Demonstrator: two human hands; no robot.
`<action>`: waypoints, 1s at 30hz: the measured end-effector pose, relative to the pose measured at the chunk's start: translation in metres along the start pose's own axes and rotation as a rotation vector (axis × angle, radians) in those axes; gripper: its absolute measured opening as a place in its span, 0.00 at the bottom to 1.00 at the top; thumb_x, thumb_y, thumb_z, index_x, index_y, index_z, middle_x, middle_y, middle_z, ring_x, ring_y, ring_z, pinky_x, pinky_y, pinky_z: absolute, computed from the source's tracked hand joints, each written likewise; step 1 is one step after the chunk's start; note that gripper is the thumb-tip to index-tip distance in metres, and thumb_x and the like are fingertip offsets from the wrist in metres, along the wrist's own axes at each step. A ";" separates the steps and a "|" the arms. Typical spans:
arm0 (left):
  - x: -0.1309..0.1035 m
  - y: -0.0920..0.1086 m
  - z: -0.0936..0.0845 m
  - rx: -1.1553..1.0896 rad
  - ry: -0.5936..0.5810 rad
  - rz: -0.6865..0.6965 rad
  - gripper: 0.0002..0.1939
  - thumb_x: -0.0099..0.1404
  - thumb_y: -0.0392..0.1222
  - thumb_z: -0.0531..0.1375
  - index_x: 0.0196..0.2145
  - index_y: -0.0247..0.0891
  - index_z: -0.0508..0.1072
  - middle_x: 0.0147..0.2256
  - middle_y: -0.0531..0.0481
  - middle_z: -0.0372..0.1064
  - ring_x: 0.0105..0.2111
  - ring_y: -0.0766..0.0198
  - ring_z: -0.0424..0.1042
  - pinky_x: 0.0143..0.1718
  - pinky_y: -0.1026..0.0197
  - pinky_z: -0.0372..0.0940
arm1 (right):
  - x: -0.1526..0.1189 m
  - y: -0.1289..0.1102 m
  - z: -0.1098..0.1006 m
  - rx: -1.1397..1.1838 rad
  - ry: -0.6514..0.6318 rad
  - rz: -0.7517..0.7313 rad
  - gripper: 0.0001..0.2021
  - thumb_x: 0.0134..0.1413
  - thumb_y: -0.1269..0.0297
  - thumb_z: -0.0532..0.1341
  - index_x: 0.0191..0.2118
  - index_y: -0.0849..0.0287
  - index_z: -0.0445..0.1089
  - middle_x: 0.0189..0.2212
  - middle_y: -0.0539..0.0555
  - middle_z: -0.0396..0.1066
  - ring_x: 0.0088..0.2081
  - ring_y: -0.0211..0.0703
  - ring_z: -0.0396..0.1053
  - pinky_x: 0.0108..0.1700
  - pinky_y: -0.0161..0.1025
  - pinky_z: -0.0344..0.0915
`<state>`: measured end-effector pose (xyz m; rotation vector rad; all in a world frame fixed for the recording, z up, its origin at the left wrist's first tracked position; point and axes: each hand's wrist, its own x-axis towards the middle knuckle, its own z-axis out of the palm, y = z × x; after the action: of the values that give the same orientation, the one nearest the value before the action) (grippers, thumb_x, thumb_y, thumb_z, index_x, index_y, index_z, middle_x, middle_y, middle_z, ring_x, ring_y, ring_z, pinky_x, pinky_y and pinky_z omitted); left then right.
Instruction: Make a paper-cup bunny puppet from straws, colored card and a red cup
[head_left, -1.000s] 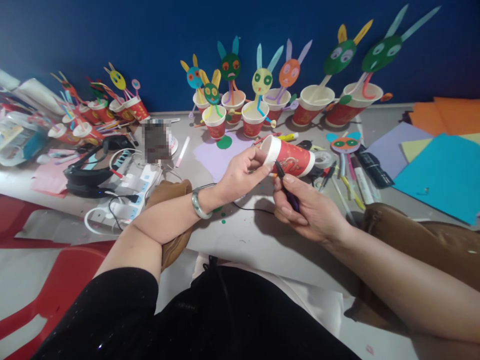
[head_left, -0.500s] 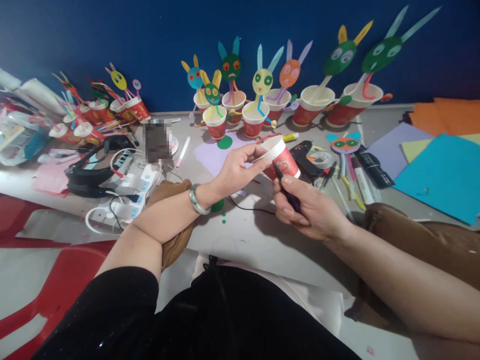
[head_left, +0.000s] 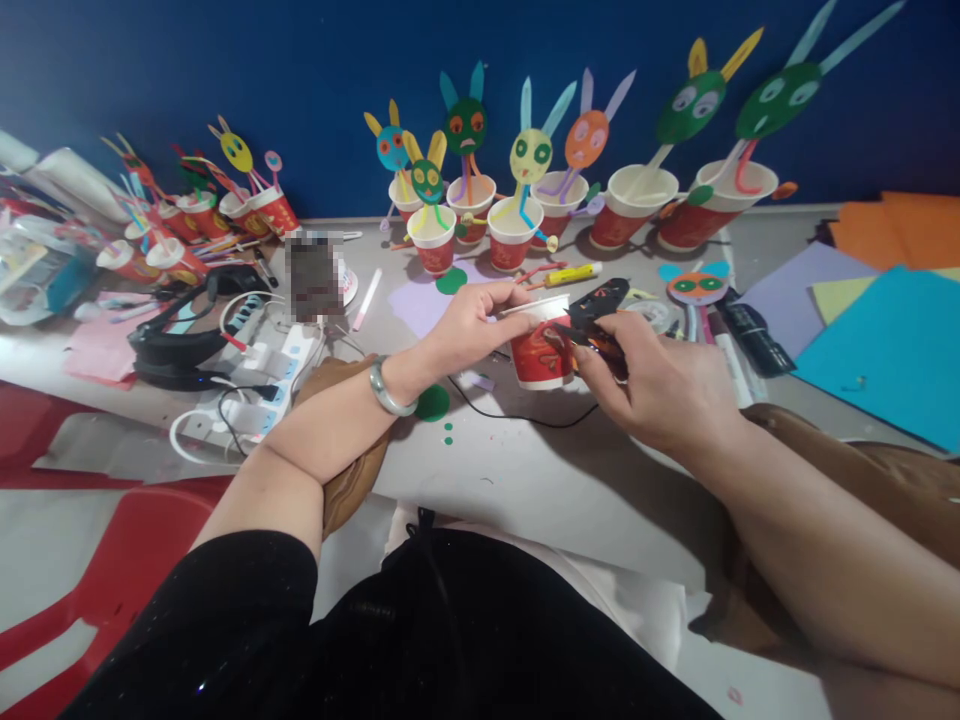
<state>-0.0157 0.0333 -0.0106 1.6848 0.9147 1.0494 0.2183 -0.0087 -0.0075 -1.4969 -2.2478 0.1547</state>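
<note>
A red paper cup with a white rim (head_left: 538,355) is upright above the table's middle, pinched at its rim by my left hand (head_left: 480,325). My right hand (head_left: 652,380) is closed on a dark pointed tool (head_left: 589,343), whose tip meets the cup's right side near the rim. The tool's exact kind is hard to tell. Behind the cup stand several red cups with paper-faced figures, among them a pale yellow face (head_left: 531,157) and an orange face (head_left: 587,139). A green paper circle (head_left: 432,403) lies left of the cup.
Coloured paper sheets (head_left: 889,350) lie at the right, beside markers and a flat orange face (head_left: 697,285). A black headset (head_left: 169,345) and a white power strip (head_left: 281,385) are at the left. A thin black cable (head_left: 525,419) crosses in front of the cup.
The cup has turned from tilted to upright and sits slightly lower. My right hand has moved right and a little up, turning so its back shows, with the tool now pointing left at the cup.
</note>
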 end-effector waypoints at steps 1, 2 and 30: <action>0.000 0.001 0.000 -0.001 -0.002 -0.004 0.13 0.66 0.50 0.68 0.32 0.38 0.76 0.31 0.52 0.74 0.31 0.69 0.69 0.38 0.62 0.68 | 0.000 0.000 0.000 -0.027 -0.001 -0.010 0.26 0.68 0.45 0.53 0.50 0.63 0.75 0.30 0.63 0.76 0.25 0.48 0.67 0.30 0.40 0.44; 0.000 0.001 0.001 0.000 -0.004 -0.007 0.13 0.66 0.50 0.68 0.32 0.38 0.76 0.31 0.52 0.75 0.31 0.68 0.69 0.38 0.62 0.68 | -0.001 -0.001 0.000 -0.046 -0.003 -0.024 0.26 0.69 0.45 0.52 0.49 0.63 0.75 0.29 0.62 0.77 0.26 0.49 0.68 0.29 0.40 0.45; -0.004 -0.009 0.006 0.127 0.073 0.127 0.15 0.66 0.53 0.67 0.34 0.38 0.76 0.34 0.51 0.77 0.35 0.66 0.72 0.41 0.61 0.68 | -0.006 -0.004 0.004 0.250 -0.002 0.081 0.13 0.67 0.48 0.61 0.41 0.52 0.69 0.22 0.54 0.64 0.25 0.48 0.60 0.30 0.41 0.46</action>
<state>-0.0122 0.0308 -0.0210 1.8399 0.9478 1.1652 0.2155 -0.0150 -0.0120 -1.4525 -2.0806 0.4440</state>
